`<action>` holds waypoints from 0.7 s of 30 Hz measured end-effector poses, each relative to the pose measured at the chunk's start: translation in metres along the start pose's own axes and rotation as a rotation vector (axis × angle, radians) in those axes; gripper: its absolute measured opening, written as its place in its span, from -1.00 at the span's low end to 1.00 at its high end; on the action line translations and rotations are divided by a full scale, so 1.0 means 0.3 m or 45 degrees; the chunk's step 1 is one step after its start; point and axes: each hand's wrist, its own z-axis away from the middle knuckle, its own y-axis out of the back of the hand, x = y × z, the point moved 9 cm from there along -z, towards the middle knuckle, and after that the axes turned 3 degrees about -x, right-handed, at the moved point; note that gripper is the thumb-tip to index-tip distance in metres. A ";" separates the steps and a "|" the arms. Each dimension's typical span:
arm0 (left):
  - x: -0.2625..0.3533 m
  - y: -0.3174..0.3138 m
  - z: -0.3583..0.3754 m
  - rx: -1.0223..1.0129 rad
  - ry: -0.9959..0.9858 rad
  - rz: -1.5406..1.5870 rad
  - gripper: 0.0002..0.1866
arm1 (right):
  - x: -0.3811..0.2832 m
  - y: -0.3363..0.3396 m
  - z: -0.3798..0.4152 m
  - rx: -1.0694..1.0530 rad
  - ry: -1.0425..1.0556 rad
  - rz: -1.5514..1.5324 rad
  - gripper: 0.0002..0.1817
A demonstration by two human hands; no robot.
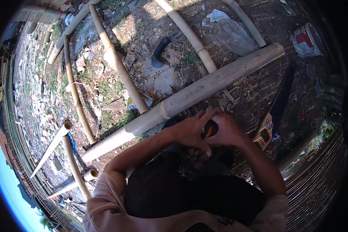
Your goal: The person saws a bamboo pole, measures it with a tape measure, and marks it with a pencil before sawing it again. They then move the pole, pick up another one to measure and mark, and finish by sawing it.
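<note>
My left hand (190,130) and my right hand (227,129) meet over my lap, fingers curled around a small dark object with an orange part (209,131). Its kind is mostly hidden by the fingers. The fingertips of both hands come together at the top of it. Just beyond my hands a thick bamboo pole (199,91) lies slanting across the ground, from lower left to upper right. To the right of my right hand lies a handsaw, its wooden handle (263,132) toward me and its dark blade (283,92) pointing away.
Thinner bamboo poles (118,63) run from the thick pole to the far side. A tool with a curved black handle (158,54) lies between them. A clear plastic bag (236,36) and a white bucket (307,41) are at upper right. Cut bamboo pieces (76,166) are at left.
</note>
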 end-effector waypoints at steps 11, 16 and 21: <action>-0.107 0.073 0.077 0.021 0.232 0.392 -0.03 | 0.032 -0.027 -0.088 -0.249 -0.169 -0.492 -0.45; -0.087 0.115 0.109 0.006 0.281 0.435 -0.19 | -0.015 0.005 -0.097 -0.203 -0.178 -0.590 -0.64; -0.142 0.182 0.264 0.032 0.556 0.328 -0.55 | -0.019 0.183 -0.093 0.006 -0.105 -0.601 -0.71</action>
